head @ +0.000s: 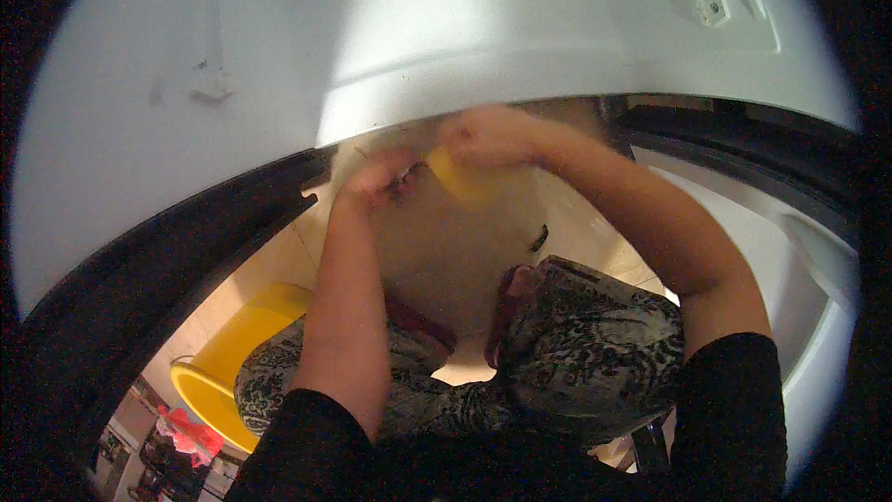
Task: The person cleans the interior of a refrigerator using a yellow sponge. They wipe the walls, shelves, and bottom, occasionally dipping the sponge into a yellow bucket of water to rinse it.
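Observation:
Both hands are raised close together beneath the edge of a large pale panel (446,35), above the floor between my knees. My left hand (387,178) has its fingers bent near a small dark item, too blurred to name. Just right of it, my right hand (481,136) has its fingers curled around a blurred yellow thing (456,178), which hangs down and to the right from the fingers. The fingertips of the two hands nearly meet. Motion blur hides exactly how the fingers lie.
A yellow plastic bucket (202,383) is beside my left leg. Red plastic (188,436) lies near it at the lower left. Dark curved strips run along the panel's underside on the left (174,223) and right (739,146). A small dark object (539,238) is on the floor beyond my right knee.

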Motion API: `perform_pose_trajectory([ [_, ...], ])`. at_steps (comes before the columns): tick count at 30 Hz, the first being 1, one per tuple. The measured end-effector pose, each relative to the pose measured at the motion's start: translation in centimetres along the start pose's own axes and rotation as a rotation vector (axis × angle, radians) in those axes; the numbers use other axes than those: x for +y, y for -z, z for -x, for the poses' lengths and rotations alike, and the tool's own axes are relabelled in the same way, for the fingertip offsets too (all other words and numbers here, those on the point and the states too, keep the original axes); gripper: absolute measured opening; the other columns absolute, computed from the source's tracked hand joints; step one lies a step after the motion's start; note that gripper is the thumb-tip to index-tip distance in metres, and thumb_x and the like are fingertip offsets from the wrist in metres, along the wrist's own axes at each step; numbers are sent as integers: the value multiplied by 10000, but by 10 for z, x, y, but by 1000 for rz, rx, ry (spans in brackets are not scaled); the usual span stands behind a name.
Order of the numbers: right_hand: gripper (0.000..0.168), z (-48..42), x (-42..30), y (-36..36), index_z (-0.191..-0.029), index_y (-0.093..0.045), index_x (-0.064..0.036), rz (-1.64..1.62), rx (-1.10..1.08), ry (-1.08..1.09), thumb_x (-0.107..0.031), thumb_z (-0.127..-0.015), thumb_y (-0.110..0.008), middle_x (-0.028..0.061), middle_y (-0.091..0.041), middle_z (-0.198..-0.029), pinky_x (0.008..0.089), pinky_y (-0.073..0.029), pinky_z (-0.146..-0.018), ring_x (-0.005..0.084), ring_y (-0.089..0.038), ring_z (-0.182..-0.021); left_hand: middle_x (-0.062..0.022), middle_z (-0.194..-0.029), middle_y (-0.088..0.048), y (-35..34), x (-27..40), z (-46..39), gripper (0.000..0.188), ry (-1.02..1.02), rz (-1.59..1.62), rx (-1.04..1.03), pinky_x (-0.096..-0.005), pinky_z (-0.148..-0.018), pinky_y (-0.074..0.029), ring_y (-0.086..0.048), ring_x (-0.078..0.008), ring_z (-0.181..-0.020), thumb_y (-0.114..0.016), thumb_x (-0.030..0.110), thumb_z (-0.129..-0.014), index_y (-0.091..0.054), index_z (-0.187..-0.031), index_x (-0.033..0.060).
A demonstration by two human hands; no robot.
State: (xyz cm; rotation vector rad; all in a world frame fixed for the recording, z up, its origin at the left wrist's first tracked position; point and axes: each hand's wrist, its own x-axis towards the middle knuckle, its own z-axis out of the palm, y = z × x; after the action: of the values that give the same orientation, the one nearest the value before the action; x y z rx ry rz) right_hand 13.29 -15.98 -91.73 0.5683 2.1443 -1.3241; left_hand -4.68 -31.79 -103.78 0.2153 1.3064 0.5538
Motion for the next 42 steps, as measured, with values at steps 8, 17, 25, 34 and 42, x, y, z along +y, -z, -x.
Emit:
perform_pose_trajectory([
  [8, 618, 67, 104, -155, -885, -694, -119, 5, -107, -683, -684, -774, -468, 120, -663, -859, 414, -474, -755, 289, -637, -822, -119, -893, -642, -79, 5, 25, 425, 210, -1217, 177, -397, -745, -480, -593, -265, -841, -678, 387, -750, -652, -1021, 61],
  [17, 392, 71, 149, -211, -796, -664, -35, -319, 293, -469, -414, -815, -568, 77, -590, -589, 365, -448, -544, 213, -575, -540, -190, -997, -598, -97, -91, -23, 383, -173, -1272, 279, -440, -867, -430, -563, -333, -957, -634, 349, -778, -632, -947, 5],
  [25, 319, 4, 124, -106, -903, -657, -40, -474, 463, -220, -337, -812, -581, 97, -639, -778, 352, -478, -633, 213, -606, -694, -195, -841, -628, -72, -97, -11, 369, -509, -929, 1027, -445, -750, -462, -602, -349, -794, -543, 336, -861, -616, -892, -25],
  [34, 225, -10, 75, -77, -876, -662, -38, -888, 207, -204, -237, -847, -560, 38, -641, -794, 274, -479, -642, 123, -596, -712, -202, -805, -643, -25, -13, -10, 396, -123, -557, 1060, -443, -697, -471, -617, -364, -776, -543, 378, -865, -641, -864, -6],
  [42, 186, 95, 29, -5, -853, -664, -18, -771, 401, -138, -171, -846, -559, 26, -643, -807, 248, -466, -682, 91, -580, -745, -179, -853, -650, -25, -12, -27, 305, -212, -760, 938, -412, -710, -484, -623, -315, -801, -543, 304, -848, -638, -897, 18],
])
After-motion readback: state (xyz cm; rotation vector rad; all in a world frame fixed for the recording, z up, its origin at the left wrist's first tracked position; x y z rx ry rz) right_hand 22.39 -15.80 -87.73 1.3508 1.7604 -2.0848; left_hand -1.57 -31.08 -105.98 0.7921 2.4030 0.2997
